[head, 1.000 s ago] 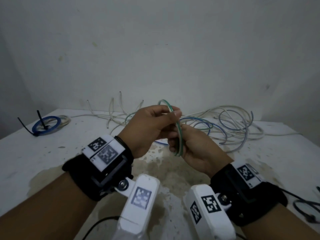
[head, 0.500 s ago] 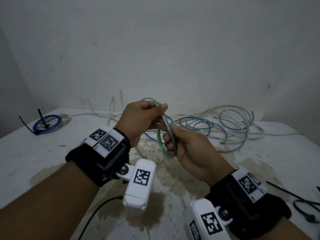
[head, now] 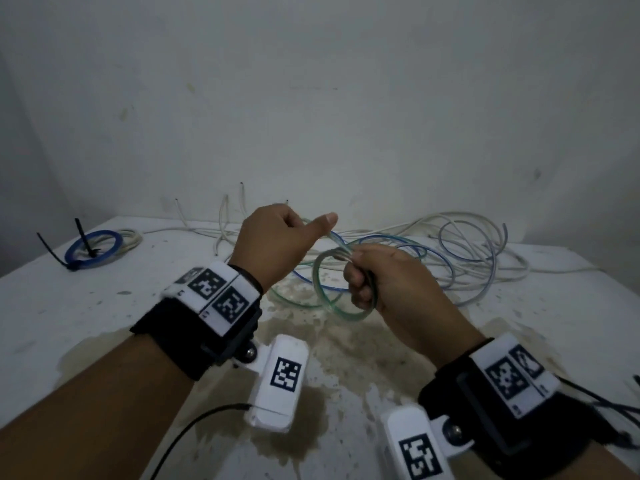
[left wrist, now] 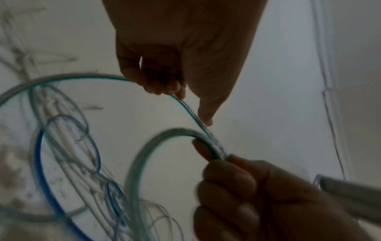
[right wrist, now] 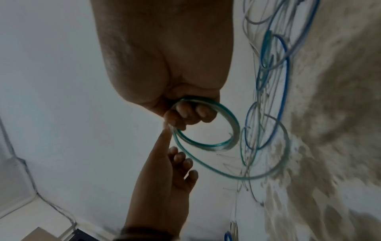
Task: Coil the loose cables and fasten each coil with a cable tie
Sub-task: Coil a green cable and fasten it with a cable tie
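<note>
My right hand [head: 360, 285] grips a small coil of clear green-striped cable [head: 320, 292] above the stained white table [head: 104, 323], fingers curled round its right side. The wrist views show the same coil [right wrist: 230, 124] [left wrist: 144, 154] in that fist. A loose strand of the green cable [head: 334, 237] runs up from the coil into my left hand [head: 311, 226], held just left of it. There the strand [left wrist: 185, 106] passes between the curled fingers and the outstretched thumb [left wrist: 206, 114]. The rest of the cable trails back onto the table in a wide loop [right wrist: 206, 166].
A tangle of white and blue cables [head: 450, 247] lies at the back of the table by the wall. A blue coil [head: 93, 247] fastened with a black cable tie sits at the far left. Thin black ties or wires [head: 616, 410] lie at the right edge.
The hands were together at the coil. My left hand has drawn away up and to the left along the strand, and the right hand has turned the coil flatter and lower.
</note>
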The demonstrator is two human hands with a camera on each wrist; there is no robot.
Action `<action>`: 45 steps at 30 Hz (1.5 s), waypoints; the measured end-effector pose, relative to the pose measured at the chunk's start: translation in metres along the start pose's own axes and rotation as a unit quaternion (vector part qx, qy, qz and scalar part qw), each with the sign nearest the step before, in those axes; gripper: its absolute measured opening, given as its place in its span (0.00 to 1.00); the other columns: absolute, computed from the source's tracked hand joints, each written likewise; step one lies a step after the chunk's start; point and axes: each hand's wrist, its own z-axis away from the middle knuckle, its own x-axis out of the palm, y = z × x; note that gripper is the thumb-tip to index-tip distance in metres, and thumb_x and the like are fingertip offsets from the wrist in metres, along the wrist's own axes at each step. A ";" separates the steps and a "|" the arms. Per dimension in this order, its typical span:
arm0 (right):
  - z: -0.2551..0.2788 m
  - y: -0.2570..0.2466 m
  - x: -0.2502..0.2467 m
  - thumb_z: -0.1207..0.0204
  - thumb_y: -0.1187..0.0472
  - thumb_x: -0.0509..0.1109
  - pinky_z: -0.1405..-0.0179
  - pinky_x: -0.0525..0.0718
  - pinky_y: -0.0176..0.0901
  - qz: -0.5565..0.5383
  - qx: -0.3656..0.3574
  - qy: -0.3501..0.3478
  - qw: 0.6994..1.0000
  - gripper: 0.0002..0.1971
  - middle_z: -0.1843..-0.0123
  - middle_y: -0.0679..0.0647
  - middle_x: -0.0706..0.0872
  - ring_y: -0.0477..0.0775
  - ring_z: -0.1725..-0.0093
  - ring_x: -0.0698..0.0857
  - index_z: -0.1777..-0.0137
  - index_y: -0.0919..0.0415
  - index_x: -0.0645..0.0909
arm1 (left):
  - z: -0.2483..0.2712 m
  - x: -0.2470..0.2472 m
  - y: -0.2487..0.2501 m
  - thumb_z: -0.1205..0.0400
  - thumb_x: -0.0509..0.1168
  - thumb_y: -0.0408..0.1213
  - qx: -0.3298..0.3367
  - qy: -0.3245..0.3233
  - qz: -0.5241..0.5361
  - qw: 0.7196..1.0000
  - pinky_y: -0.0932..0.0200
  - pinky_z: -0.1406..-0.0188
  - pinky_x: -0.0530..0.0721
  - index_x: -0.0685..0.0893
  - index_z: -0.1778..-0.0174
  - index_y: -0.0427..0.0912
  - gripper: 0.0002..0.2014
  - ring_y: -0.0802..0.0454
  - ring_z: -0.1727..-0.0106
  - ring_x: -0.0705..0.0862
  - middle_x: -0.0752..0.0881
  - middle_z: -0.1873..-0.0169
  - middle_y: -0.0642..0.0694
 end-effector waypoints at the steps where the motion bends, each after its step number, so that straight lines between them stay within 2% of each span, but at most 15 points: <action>1: -0.001 -0.005 -0.003 0.20 0.68 0.55 0.73 0.58 0.46 0.013 -0.004 -0.007 1.000 0.20 0.75 0.57 0.67 0.51 0.76 0.61 0.75 0.59 0.71 | 0.000 -0.002 0.001 0.26 0.72 0.55 0.033 0.023 -0.058 0.998 0.59 0.69 0.71 0.77 0.65 0.41 0.20 0.56 0.72 0.74 0.76 0.73 0.50; 4: -0.004 -0.024 -0.011 0.20 0.71 0.53 0.74 0.55 0.44 0.044 0.001 -0.023 0.999 0.10 0.77 0.53 0.67 0.49 0.78 0.60 0.62 0.72 0.71 | 0.000 -0.006 0.006 0.20 0.67 0.46 0.186 0.015 -0.073 0.980 0.64 0.58 0.71 0.83 0.52 0.44 0.09 0.59 0.59 0.77 0.81 0.59 0.52; 6: -0.006 -0.036 -0.013 0.20 0.72 0.52 0.76 0.57 0.41 0.055 0.000 -0.019 0.998 0.09 0.79 0.52 0.69 0.48 0.79 0.61 0.56 0.66 0.73 | -0.001 -0.008 0.010 0.19 0.61 0.46 0.216 -0.055 -0.030 0.974 0.64 0.50 0.77 0.87 0.51 0.43 0.13 0.58 0.52 0.82 0.87 0.54 0.51; 9: -0.011 -0.054 -0.019 0.20 0.72 0.53 0.77 0.59 0.39 0.058 -0.037 -0.018 0.997 0.11 0.79 0.51 0.72 0.49 0.79 0.63 0.58 0.62 0.74 | -0.001 -0.010 0.018 0.15 0.55 0.45 0.182 -0.158 0.030 0.970 0.55 0.50 0.83 0.89 0.53 0.38 0.19 0.52 0.56 0.87 0.90 0.60 0.47; 12: -0.013 -0.068 -0.023 0.20 0.72 0.53 0.76 0.58 0.41 0.053 -0.057 -0.027 0.997 0.11 0.78 0.53 0.72 0.49 0.79 0.62 0.60 0.62 0.75 | 0.001 -0.012 0.026 0.12 0.55 0.38 0.099 -0.218 0.171 0.956 0.59 0.58 0.86 0.86 0.54 0.33 0.17 0.51 0.64 0.86 0.88 0.68 0.45; 17: -0.018 -0.080 -0.018 0.20 0.72 0.54 0.75 0.59 0.41 0.046 -0.082 -0.026 0.995 0.13 0.78 0.54 0.71 0.48 0.80 0.63 0.62 0.62 0.75 | 0.002 -0.016 0.039 0.14 0.53 0.37 -0.002 -0.274 0.353 0.895 0.53 0.60 0.84 0.83 0.55 0.32 0.16 0.49 0.73 0.80 0.80 0.75 0.45; 19: -0.020 -0.080 -0.016 0.20 0.72 0.54 0.75 0.60 0.41 0.031 -0.087 -0.019 0.996 0.12 0.78 0.53 0.72 0.48 0.80 0.64 0.62 0.62 0.75 | 0.003 -0.015 0.041 0.14 0.54 0.38 -0.024 -0.277 0.401 0.873 0.57 0.67 0.81 0.82 0.57 0.34 0.15 0.54 0.77 0.70 0.71 0.78 0.49; 22: -0.025 -0.071 -0.010 0.17 0.68 0.56 0.74 0.68 0.43 0.029 -0.092 0.006 0.995 0.11 0.75 0.52 0.77 0.50 0.76 0.69 0.58 0.61 0.76 | 0.003 -0.010 0.039 0.12 0.53 0.38 -0.039 -0.223 0.413 0.882 0.64 0.76 0.70 0.80 0.59 0.35 0.15 0.57 0.77 0.61 0.64 0.78 0.51; 26: -0.021 -0.048 -0.002 0.20 0.40 0.58 0.56 0.83 0.53 0.157 -0.023 0.059 0.986 0.16 0.57 0.52 0.88 0.51 0.60 0.86 0.51 0.51 0.78 | -0.003 -0.011 0.029 0.11 0.53 0.40 -0.066 -0.121 0.439 0.888 0.65 0.78 0.67 0.80 0.57 0.35 0.16 0.57 0.78 0.59 0.63 0.78 0.52; 29: -0.005 -0.031 0.005 0.28 0.33 0.64 0.51 0.83 0.48 0.330 0.009 -0.061 0.942 0.21 0.54 0.48 0.89 0.47 0.54 0.87 0.52 0.50 0.82 | -0.009 -0.020 0.022 0.11 0.52 0.42 -0.093 -0.075 0.470 0.874 0.65 0.76 0.67 0.79 0.57 0.36 0.17 0.58 0.79 0.61 0.64 0.78 0.52; 31: 0.002 -0.018 0.010 0.25 0.41 0.68 0.57 0.79 0.39 0.441 -0.003 -0.134 0.888 0.16 0.53 0.48 0.88 0.47 0.55 0.85 0.46 0.50 0.82 | -0.012 -0.026 0.018 0.11 0.53 0.41 -0.109 -0.066 0.485 0.865 0.66 0.77 0.69 0.79 0.57 0.36 0.16 0.59 0.78 0.62 0.65 0.77 0.52; 34: 0.001 -0.006 0.005 0.19 0.51 0.65 0.65 0.72 0.27 0.539 -0.043 -0.111 0.834 0.12 0.56 0.50 0.85 0.49 0.58 0.82 0.51 0.56 0.86 | -0.014 -0.034 0.009 0.11 0.53 0.39 -0.127 -0.059 0.481 0.865 0.66 0.79 0.71 0.78 0.59 0.37 0.14 0.59 0.79 0.63 0.66 0.78 0.52; 38: -0.006 0.002 -0.015 0.21 0.44 0.64 0.43 0.75 0.47 0.654 -0.013 -0.009 0.756 0.13 0.48 0.49 0.82 0.53 0.42 0.80 0.46 0.46 0.87 | -0.011 -0.038 -0.001 0.11 0.53 0.36 -0.150 -0.063 0.446 0.880 0.64 0.79 0.74 0.76 0.61 0.38 0.14 0.57 0.79 0.64 0.67 0.78 0.51; 42: -0.012 0.002 -0.024 0.19 0.55 0.64 0.61 0.71 0.37 0.589 -0.004 0.010 0.808 0.11 0.50 0.52 0.86 0.53 0.49 0.84 0.47 0.58 0.86 | -0.001 -0.033 -0.005 0.11 0.53 0.35 -0.140 -0.104 0.402 0.899 0.64 0.79 0.75 0.75 0.60 0.38 0.12 0.57 0.80 0.65 0.70 0.78 0.51; 45: -0.016 0.006 -0.028 0.21 0.55 0.65 0.64 0.78 0.43 0.387 0.008 0.069 0.919 0.15 0.58 0.63 0.87 0.61 0.59 0.85 0.56 0.69 0.83 | 0.007 -0.029 -0.005 0.12 0.54 0.33 -0.128 -0.133 0.387 0.903 0.63 0.78 0.75 0.75 0.59 0.38 0.11 0.57 0.80 0.65 0.72 0.79 0.51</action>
